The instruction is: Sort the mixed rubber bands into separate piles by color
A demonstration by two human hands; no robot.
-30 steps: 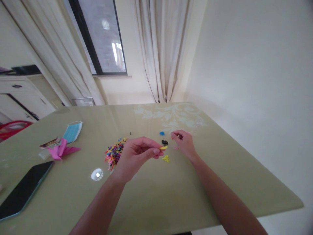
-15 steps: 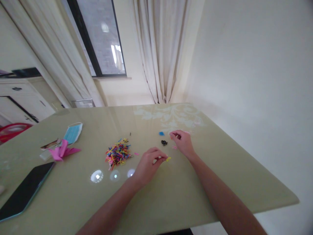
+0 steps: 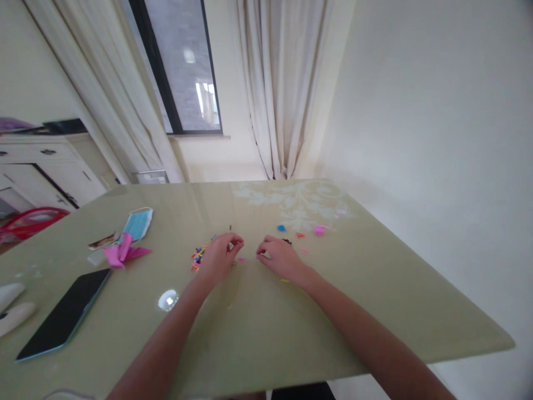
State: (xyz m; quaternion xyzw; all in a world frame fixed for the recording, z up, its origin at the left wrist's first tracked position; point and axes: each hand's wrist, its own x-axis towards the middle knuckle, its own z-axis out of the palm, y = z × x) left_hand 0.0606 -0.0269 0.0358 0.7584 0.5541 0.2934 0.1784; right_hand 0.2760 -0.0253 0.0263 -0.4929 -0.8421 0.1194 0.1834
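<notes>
Now that your left hand [image 3: 219, 256] has left the yellow bits and returned to the coloured pile [image 3: 199, 254] on the desk [image 3: 291, 328], its grip pinched together, your right hand [image 3: 280, 257] curls shut nearby.

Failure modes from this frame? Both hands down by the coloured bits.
1. The left hand covers most of the mixed pile; a sweep may scatter pieces.
2. The sorted pink and blue clusters are tiny, loose and close together, so the right hand might mix them.
</notes>
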